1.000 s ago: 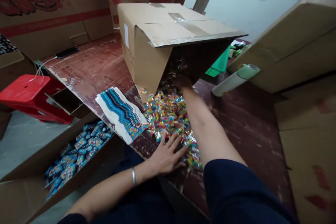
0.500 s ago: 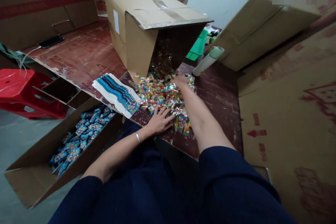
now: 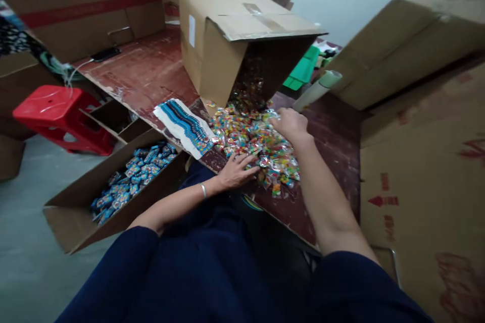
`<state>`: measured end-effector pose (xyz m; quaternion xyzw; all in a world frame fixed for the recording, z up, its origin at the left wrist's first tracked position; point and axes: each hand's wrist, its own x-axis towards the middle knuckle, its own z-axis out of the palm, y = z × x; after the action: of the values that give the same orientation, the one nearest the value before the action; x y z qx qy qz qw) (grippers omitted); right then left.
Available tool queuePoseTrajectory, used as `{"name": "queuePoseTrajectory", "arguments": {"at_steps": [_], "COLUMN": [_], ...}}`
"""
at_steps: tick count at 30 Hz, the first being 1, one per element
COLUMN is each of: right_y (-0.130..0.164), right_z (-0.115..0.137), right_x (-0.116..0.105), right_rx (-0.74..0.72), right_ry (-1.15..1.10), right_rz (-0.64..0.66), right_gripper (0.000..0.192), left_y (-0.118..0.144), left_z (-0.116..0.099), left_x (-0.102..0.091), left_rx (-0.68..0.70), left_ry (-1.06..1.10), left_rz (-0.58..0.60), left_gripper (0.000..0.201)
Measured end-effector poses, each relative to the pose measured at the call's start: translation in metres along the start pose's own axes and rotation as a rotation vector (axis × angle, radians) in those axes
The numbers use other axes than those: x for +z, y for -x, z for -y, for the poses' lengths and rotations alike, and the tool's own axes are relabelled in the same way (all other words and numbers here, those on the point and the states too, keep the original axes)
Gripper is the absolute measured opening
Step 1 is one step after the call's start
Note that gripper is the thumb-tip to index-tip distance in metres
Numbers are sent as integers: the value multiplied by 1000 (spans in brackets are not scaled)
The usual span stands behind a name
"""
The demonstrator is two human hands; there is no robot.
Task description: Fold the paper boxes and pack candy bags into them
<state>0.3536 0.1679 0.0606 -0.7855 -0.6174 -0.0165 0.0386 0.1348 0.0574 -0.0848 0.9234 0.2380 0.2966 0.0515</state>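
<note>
A heap of small colourful wrapped candies (image 3: 252,141) lies on the dark red table (image 3: 329,161), spilling from a big cardboard box (image 3: 235,35) tipped on its side. My left hand (image 3: 237,171) rests flat, fingers spread, on the near edge of the heap. My right hand (image 3: 290,123) lies palm down on the far right of the heap, just in front of the box's mouth. A stack of blue and white printed bags (image 3: 185,126) sits left of the candies at the table's edge.
Below the table on the left stands an open carton (image 3: 76,212) filled with blue packets. A red stool (image 3: 56,116) is further left. A pale roll (image 3: 316,91) and a green bin (image 3: 303,70) lie behind; large cardboard boxes (image 3: 409,35) crowd the right.
My right hand has come out of the tipped box, dragging candies onto the table toward me. The left hand stays on the heap's near edge. The camera has shifted.
</note>
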Motion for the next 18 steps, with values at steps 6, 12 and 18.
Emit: {"name": "queuePoseTrajectory", "arguments": {"at_steps": [6,12,18], "right_y": [103,148,153], "right_z": [97,187,182], "right_x": [52,100,113], "right_rx": [-535,-577,-595], "right_ry": [-507,-327,-370], "right_rz": [-63,-15,-55], "right_gripper": [32,57,19], "left_y": [75,140,167], "left_z": [-9,3,16], "left_x": [-45,-94,-112], "left_rx": [-223,-705,-1237], "left_ry": [112,334,972], "left_rz": [-182,-224,-365], "left_gripper": [33,25,32]}}
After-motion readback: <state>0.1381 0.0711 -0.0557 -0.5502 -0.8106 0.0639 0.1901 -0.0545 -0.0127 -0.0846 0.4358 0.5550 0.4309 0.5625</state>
